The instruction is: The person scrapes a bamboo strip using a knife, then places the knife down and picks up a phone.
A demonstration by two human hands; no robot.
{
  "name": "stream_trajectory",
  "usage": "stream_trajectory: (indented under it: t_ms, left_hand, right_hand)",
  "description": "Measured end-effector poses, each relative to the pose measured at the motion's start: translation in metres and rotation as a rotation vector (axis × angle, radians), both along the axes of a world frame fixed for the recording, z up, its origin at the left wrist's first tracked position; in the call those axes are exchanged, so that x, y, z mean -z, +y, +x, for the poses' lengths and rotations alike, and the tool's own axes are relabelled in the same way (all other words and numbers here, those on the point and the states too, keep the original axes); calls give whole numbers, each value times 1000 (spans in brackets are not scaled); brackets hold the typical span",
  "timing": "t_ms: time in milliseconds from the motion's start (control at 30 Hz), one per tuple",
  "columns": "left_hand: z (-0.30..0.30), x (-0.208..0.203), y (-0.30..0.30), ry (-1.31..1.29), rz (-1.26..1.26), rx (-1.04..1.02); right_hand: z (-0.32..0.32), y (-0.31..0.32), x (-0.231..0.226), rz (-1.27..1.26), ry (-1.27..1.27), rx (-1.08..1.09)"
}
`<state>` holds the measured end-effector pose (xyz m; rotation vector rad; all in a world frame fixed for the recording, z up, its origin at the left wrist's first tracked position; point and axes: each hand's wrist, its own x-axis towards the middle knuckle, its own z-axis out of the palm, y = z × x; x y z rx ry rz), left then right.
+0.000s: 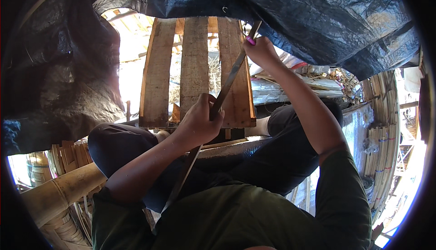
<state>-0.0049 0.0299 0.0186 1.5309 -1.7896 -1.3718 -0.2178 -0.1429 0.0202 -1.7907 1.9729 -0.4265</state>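
Observation:
A long, narrow flat strip (pixel 232 75), seemingly bamboo, runs slantwise from the upper right down to my lap. My left hand (pixel 200 120) is closed around its middle, above the front edge of a slatted wooden stand (pixel 194 64). Farther off, my right hand (pixel 263 54) grips the strip close to its far end, at the stand's right side. Something small and pink (pixel 250 40) shows at the fingers of that hand; I cannot tell whether it is a finger cover or a tool. The strip's near end lies against my dark green shirt (pixel 236 218).
Dark plastic sheeting (pixel 318 14) hangs low over the far side and down the left (pixel 63 68). A thick bamboo pole (pixel 63 191) lies at my left. Bundled strips (pixel 381 150) stand at the right. My bent knees flank the stand.

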Motion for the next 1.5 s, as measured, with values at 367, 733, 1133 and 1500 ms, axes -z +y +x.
stream_trajectory:
  t_ms: [367, 733, 1133, 1500]
  left_hand:
    - [-10, 1, -12, -91, -14, -28]
    - [-9, 19, -9, -3, 0, 3]
    - [13, -22, -30, -138, 74, -158]
    - [46, -4, -33, -232, -62, -288]
  right_hand:
    - [33, 31, -25, 110, 199, -285]
    - [4, 79, -20, -50, 1, -499]
    - [4, 93, 10, -356, -132, -356]
    - [13, 116, 34, -365, 315, -758]
